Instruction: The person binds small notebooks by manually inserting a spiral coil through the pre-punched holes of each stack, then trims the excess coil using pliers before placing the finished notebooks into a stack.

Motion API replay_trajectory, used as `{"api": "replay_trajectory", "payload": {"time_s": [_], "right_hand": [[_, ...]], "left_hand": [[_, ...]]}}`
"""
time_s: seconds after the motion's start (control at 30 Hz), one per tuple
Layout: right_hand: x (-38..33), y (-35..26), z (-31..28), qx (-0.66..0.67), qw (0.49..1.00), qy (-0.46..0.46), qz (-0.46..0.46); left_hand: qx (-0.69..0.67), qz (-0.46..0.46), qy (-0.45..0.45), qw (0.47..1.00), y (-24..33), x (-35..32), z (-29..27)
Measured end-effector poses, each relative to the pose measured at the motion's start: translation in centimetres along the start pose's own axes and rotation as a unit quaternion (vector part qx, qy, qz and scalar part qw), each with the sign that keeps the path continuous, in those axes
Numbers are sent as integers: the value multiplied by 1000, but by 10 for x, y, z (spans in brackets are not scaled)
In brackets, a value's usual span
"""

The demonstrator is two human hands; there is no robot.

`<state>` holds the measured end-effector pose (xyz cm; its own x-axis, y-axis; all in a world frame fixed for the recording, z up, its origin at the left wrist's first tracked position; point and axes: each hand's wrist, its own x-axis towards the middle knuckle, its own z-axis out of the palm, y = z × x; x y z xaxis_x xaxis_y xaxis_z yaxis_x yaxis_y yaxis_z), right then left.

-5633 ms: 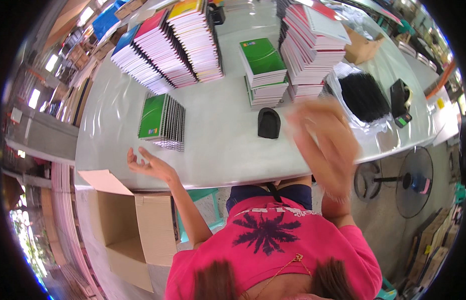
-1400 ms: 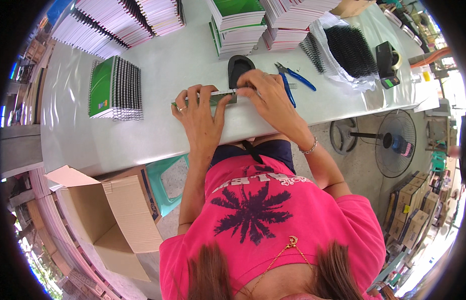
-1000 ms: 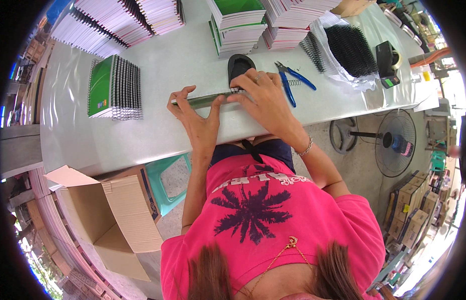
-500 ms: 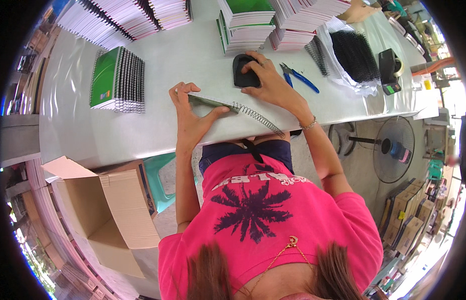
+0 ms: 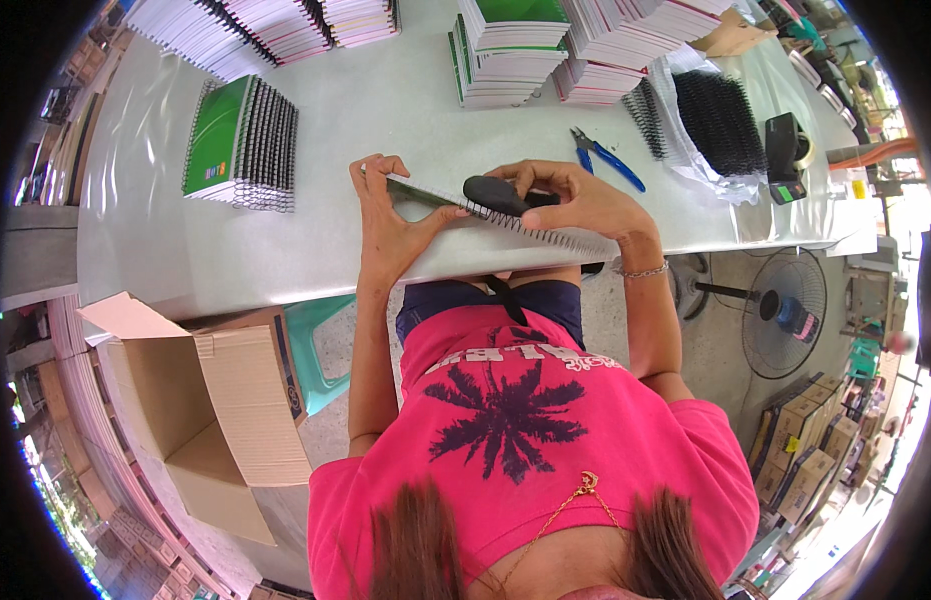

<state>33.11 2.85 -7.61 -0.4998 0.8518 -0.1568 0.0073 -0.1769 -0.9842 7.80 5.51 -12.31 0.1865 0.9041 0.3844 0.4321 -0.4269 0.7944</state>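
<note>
My left hand [image 5: 390,215] grips the left end of a spiral-bound notebook [image 5: 425,192] held on edge above the table's near edge, its black wire spine [image 5: 550,232] facing me. My right hand [image 5: 575,200] holds a black handheld tool [image 5: 493,193] pressed along that spine near its middle. Blue-handled pliers [image 5: 607,160] lie on the grey table [image 5: 385,100] just behind my right hand.
A stack of bound green-covered notebooks [image 5: 237,145] lies at the left. Several piles of notebooks [image 5: 505,45] line the far side. Black wire coils [image 5: 717,118] sit on clear plastic at the right beside a tape dispenser [image 5: 785,155]. An open cardboard box [image 5: 210,410] stands below left; a fan [image 5: 780,315] right.
My right hand picked up the black tool from the table and brought it onto the notebook's spine. The notebook has tilted and shifted toward the table's near edge.
</note>
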Motion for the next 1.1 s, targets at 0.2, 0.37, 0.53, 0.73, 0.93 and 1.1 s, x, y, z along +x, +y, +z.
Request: {"api": "replay_trajectory", "payload": {"time_s": [0.2, 0.37, 0.53, 0.73, 0.93, 1.1], "right_hand": [[-7, 6, -4, 9, 999, -39, -32], [3, 1, 1, 13, 994, 58, 87], [-3, 5, 10, -246, 949, 191, 52], [-14, 18, 8, -415, 901, 126, -23], [-13, 10, -15, -34, 996, 77, -22], [-15, -3, -14, -77, 994, -9, -75]], "left_hand": [[-111, -30, -24, 993, -5, 1, 4], [-22, 1, -25, 999, 6, 1, 2], [-36, -3, -20, 999, 6, 2, 4], [-39, -11, -32, 999, 6, 4, 5], [-72, -14, -44, 996, 6, 2, 10], [-109, -32, -53, 992, 2, 1, 14]]}}
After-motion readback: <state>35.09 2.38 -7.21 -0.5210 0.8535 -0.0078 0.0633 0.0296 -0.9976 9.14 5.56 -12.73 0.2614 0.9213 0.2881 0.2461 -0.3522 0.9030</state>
